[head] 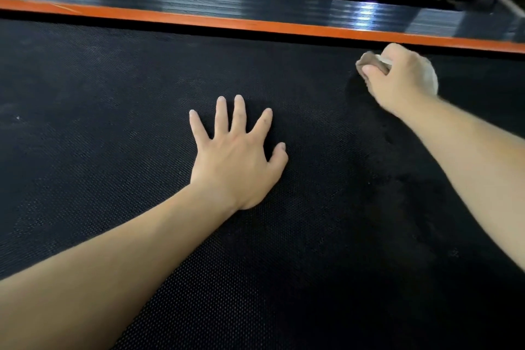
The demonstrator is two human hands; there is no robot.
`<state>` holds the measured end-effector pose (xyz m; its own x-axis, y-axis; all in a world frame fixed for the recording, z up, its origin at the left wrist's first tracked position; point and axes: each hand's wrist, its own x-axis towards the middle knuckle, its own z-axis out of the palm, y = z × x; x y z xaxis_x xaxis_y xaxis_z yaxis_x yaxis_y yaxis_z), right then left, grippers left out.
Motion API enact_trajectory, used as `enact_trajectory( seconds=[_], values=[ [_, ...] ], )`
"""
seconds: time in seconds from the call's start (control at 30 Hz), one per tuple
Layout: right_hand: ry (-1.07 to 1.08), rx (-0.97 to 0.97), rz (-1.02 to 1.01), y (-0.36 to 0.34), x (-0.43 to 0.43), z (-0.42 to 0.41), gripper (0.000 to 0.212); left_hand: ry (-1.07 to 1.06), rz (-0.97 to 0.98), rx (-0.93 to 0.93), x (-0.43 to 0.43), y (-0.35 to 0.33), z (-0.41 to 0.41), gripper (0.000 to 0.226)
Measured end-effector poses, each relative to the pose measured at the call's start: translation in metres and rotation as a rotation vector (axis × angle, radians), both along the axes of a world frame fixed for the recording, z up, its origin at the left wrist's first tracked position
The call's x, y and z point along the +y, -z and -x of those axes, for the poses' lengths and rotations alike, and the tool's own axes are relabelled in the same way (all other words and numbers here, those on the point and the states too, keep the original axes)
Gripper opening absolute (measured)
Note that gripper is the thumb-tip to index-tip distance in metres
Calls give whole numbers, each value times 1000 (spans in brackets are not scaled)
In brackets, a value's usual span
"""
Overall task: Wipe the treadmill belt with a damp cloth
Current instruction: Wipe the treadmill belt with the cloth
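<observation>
We note the left hand (237,155) lying flat on the treadmill belt (99,136), fingers spread and straight, holding nothing. The right hand (397,77) is curled round a small bunched cloth (372,61), pale with a brownish end, which it presses on the belt close beside the orange side strip (255,24) and the dark ribbed rail (227,0) beyond it. A darker trail on the belt runs toward us from that hand; we judge it to be damp. We judge the cloth light, soft and limp, so it is best gripped as a wad in the palm with the fingers bearing down. The belt looks textured and grippy, likely dragging on wet fabric.
</observation>
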<state>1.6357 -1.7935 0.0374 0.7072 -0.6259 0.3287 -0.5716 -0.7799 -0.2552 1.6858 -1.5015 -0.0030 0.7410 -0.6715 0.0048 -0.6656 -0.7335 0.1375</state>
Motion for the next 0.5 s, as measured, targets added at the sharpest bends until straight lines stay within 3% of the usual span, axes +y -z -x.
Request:
enact_trajectory(
  seconds=[0.17, 0.23, 0.37, 0.5],
  values=[
    [-322, 38, -47, 13, 53, 32, 38, -3, 3, -3, 0, 0, 0, 73],
    [-287, 62, -5, 9, 42, 40, 36, 3, 8, 2, 0, -1, 2, 69],
    [-19, 15, -35, -1, 20, 37, 32, 29, 54, 14, 3, -7, 7, 64],
    [-184, -4, -90, 8, 69, 58, 46, 55, -1, 88, 8, -21, 25, 65]
  ],
)
